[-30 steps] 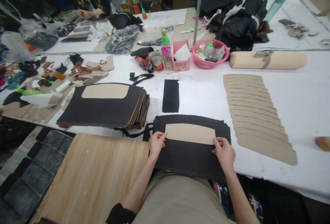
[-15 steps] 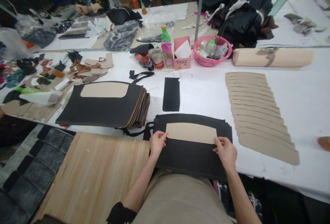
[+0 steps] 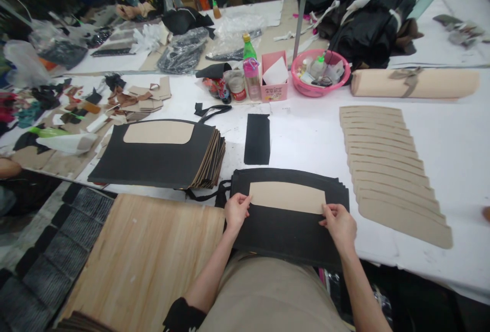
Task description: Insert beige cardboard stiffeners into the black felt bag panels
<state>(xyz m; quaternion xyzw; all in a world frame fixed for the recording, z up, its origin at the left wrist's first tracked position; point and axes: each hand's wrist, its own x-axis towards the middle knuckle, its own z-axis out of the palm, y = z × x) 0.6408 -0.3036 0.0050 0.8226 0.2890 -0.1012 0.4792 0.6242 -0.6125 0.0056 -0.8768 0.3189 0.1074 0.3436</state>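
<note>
A beige curved-edge panel (image 3: 287, 198) lies over the upper part of a stack of black panels (image 3: 283, 235) at the table's front edge. My left hand (image 3: 237, 213) pinches the beige panel's left end between thumb and fingertips. At its right end, my right hand (image 3: 340, 224) pinches the lower corner the same way. To the left stands a thicker stack of black panels (image 3: 153, 161), topped by another beige panel (image 3: 158, 132). Several beige panels (image 3: 394, 174) overlap in a fanned row to the right. Beyond my hands lies a small black rectangle (image 3: 257, 139).
Behind are a pink basin (image 3: 320, 73), a pink box (image 3: 274, 84), a bottle (image 3: 251, 74) and a rolled beige sheet (image 3: 415, 83). Scraps (image 3: 141, 97) cover the left side. A wooden board (image 3: 153, 255) is at lower left. Another person's hand (image 3: 129, 11) shows far back.
The view has shifted slightly, so things appear a little further right. Both hands keep their pinch on the beige panel, which stays in place on the black stack.
</note>
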